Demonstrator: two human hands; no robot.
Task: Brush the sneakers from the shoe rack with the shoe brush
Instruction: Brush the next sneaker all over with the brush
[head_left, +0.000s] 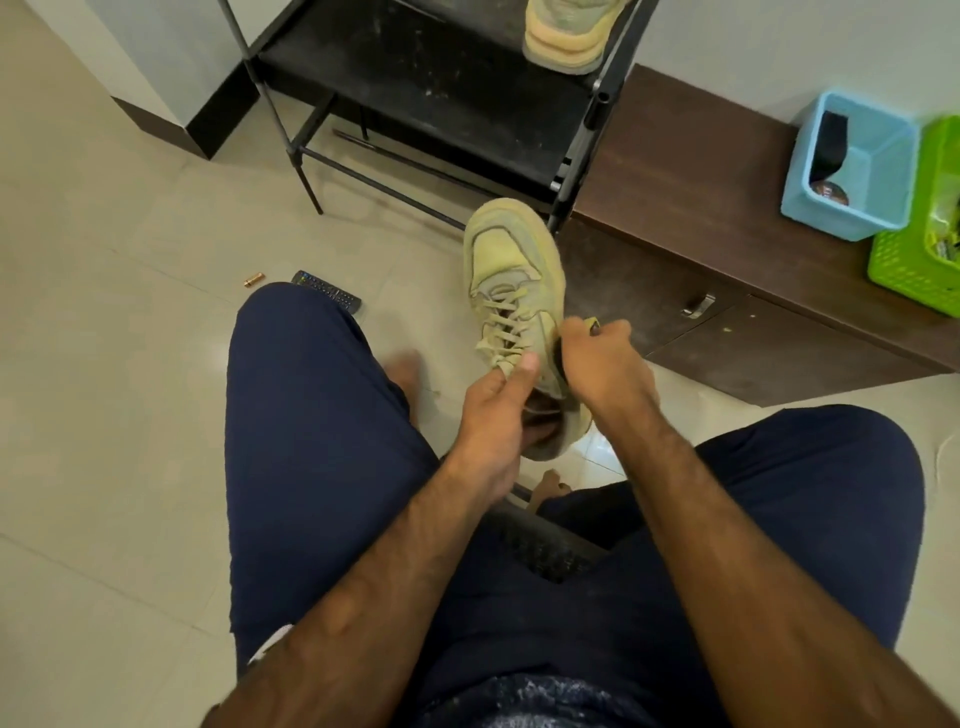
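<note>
- Sneaker (511, 270), pale yellow-green, is held up off the floor in the middle of the scene, toe pointing far, laces up, between the person's two knees.
- Left hand (498, 410) grips the sneaker at its near end, thumb pressed on the lowest laces and fingers curled under the heel opening.
- Right hand (602, 364) is clenched round the shoe brush (558, 358), held against the sneaker's right side. Only a dark strip and a yellow tip of the brush show past the fingers.
- The toe lies close to the near right leg of the black shoe rack (431, 78) and the left corner of the low brown cabinet (691, 171). I cannot tell whether it touches either.
- A second sneaker (569, 36) sits on the rack's shelf at its far right, heel overhanging the near edge.
- Left of the held sneaker, bare tiled floor (104, 312) gives open room; a remote (327, 291) and a small battery (253, 281) lie there by the left knee.
- On the cabinet top, far right, a blue basket (878, 171) stands just beside a green basket (924, 260).
</note>
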